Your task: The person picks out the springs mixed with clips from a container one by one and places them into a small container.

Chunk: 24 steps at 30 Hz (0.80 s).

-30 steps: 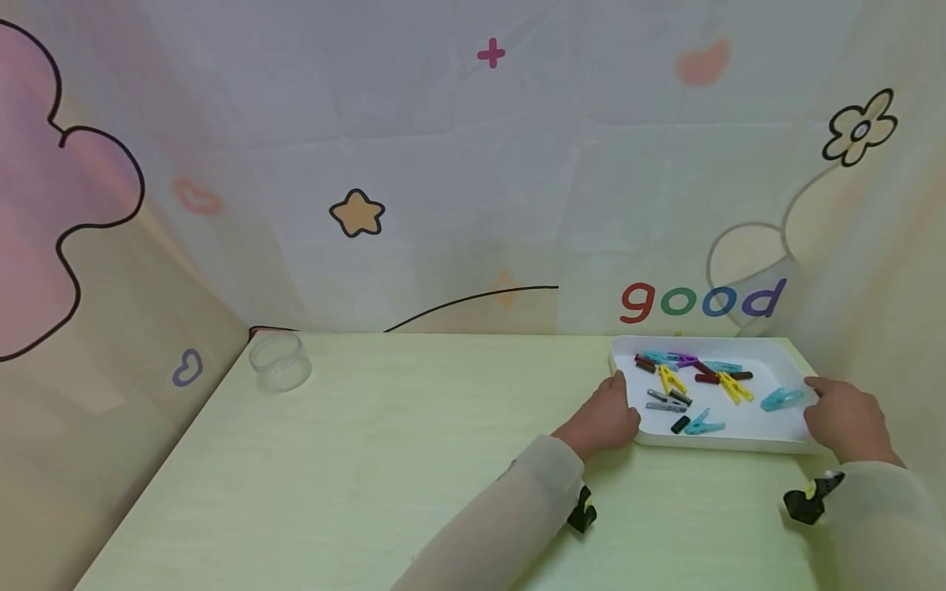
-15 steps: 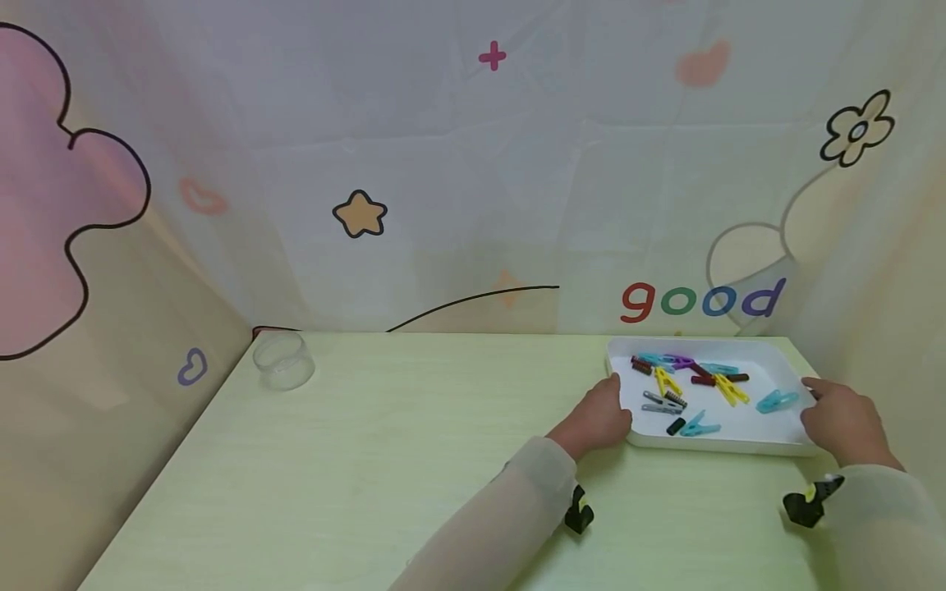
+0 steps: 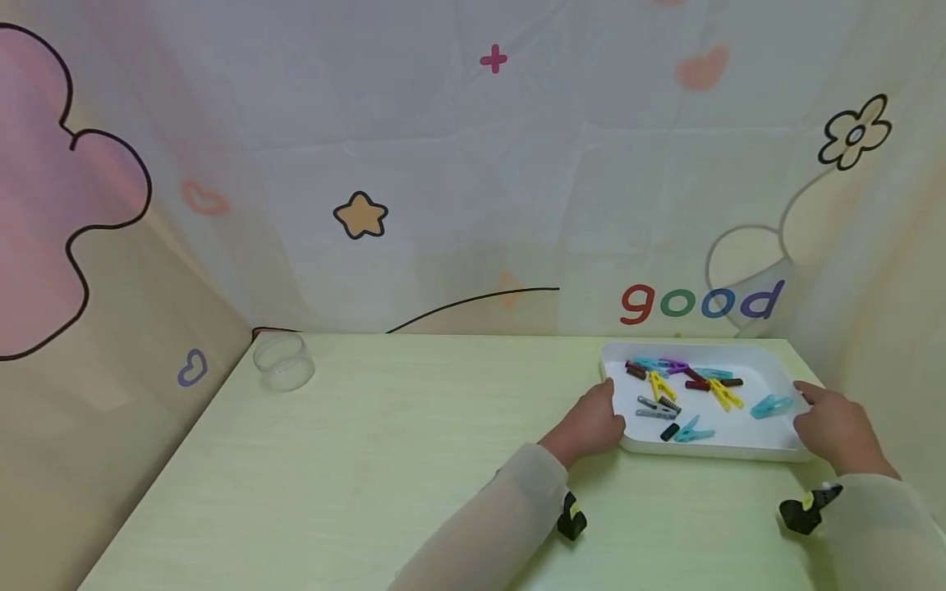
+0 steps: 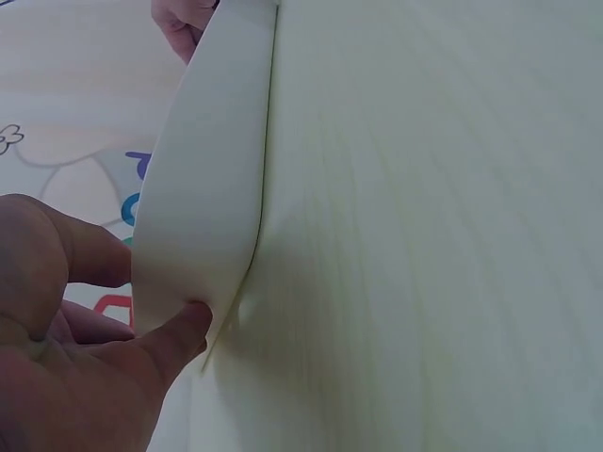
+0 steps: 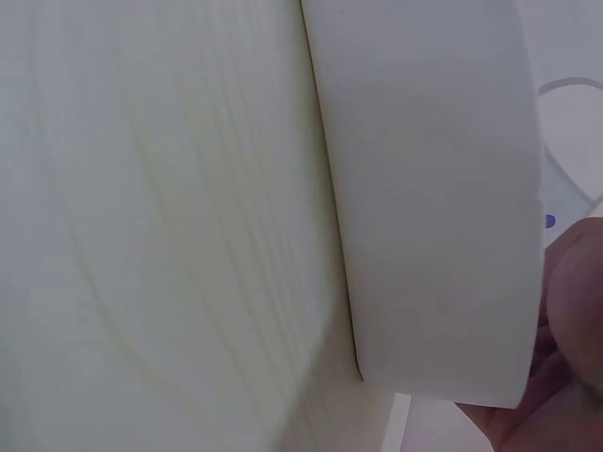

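Note:
A white rectangular tray (image 3: 717,451) sits at the back right of the table, holding several small clips. Among these are light blue clothespins (image 3: 771,406), yellow ones (image 3: 724,395), a purple one (image 3: 673,366), a grey one (image 3: 654,413) and short dark red, brown and black pieces (image 3: 669,432). My left hand (image 3: 587,423) grips the tray's left end; the left wrist view shows the thumb against its outer wall (image 4: 203,169). At the opposite end my right hand (image 3: 846,427) holds the rim, its fingers partly hidden behind the wall (image 5: 433,207) in the right wrist view.
A clear round dish (image 3: 284,365) stands at the table's back left corner. The pale wooden table (image 3: 369,460) meets a printed cloth backdrop (image 3: 443,164) along its back edge, with cloth on both sides too.
The tray has shifted slightly left and toward me, with both hands moving along on it. The clips ride inside it, and the clear dish stays at the back left corner.

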{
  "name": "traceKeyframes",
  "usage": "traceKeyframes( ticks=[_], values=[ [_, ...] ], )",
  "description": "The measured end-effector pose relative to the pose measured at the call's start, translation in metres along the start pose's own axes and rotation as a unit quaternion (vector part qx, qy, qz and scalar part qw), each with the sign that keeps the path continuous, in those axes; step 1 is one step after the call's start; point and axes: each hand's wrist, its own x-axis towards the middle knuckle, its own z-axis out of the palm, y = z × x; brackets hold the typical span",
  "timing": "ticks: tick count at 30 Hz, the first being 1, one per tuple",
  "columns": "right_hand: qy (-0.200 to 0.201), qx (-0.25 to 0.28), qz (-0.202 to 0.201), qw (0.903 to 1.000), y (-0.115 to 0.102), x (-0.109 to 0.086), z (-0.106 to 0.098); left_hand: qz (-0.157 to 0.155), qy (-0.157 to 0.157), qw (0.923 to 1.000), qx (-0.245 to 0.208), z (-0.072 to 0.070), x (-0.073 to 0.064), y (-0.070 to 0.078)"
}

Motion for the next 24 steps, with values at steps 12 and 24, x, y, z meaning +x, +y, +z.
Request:
traceKeyframes(
  ticks=[12, 24],
  values=[
    [-0.003, -0.003, -0.004, 1.0000, -0.007, -0.003, 0.004, 0.007, 0.003, 1.0000, 0.001, -0.003, -0.005, -0.009],
    [0.008, -0.005, -0.021, 0.9997, -0.013, -0.009, 0.010, 0.006, 0.005, 0.9998, -0.018, -0.007, -0.014, -0.017]
  ],
)
